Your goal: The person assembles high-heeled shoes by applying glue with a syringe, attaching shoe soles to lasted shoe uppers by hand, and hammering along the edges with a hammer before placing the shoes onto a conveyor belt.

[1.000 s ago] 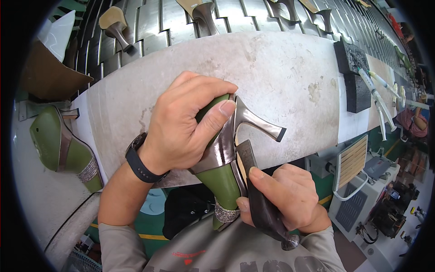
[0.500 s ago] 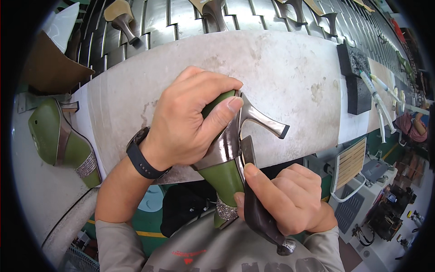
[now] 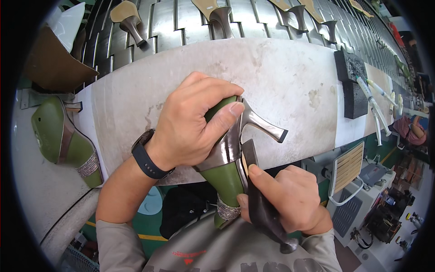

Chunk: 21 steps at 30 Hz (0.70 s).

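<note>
My left hand [image 3: 192,122] grips a green high-heeled shoe [image 3: 226,174] around its heel end, thumb pressed by the metallic heel [image 3: 263,126], which points right over the grey worktable [image 3: 272,77]. A dark metallic band runs along the shoe's sole edge. My right hand [image 3: 290,199] holds a dark hand tool [image 3: 260,199], index finger laid along it, with the tool's upper end pressed against the sole just below the heel. The tool's lower end sticks out below my wrist. A dark watch sits on my left wrist.
A second green shoe [image 3: 63,143] lies at the left on a side surface. Several heeled soles stand on the slatted metal rack [image 3: 181,18] behind the table. Two black blocks [image 3: 351,86] and white tube-like tools [image 3: 374,102] lie at the right. Equipment stands below right.
The shoe and both hands have stayed in nearly the same place. My right hand has shifted its grip slightly, sliding the tool's end up along the sole toward the heel.
</note>
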### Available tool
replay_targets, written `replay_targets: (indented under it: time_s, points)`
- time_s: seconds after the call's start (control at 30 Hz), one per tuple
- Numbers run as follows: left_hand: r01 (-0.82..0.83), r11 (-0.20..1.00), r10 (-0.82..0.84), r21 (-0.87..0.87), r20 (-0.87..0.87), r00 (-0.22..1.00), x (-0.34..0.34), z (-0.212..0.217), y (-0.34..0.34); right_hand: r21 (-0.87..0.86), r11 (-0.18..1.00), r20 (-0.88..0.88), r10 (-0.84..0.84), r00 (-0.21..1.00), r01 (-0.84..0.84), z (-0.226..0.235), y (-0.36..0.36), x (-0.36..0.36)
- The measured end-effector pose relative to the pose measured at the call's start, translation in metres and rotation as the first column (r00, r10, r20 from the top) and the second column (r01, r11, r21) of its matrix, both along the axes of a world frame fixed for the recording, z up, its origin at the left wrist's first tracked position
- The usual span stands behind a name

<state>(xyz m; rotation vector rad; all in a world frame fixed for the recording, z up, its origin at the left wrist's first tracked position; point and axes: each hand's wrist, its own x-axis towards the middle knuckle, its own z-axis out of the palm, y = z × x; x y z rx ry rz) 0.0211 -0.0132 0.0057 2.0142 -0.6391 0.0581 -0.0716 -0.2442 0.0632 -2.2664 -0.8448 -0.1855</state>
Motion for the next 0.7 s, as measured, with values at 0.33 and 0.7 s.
replay_targets:
  time_s: [0.33, 0.7]
  points:
    - [0.023, 0.996, -0.011, -0.083, 0.148, 0.989, -0.012, 0.002, 0.020, -0.270, 0.817, 0.257, -0.449, 0.856, 0.509, -0.012, -0.068, 0.065]
    - [-0.043, 0.991, 0.058, -0.128, 0.115, 0.992, -0.044, 0.023, 0.032, 0.408, 0.613, -0.472, -0.493, 0.731, 0.677, -0.019, -0.063, -0.022]
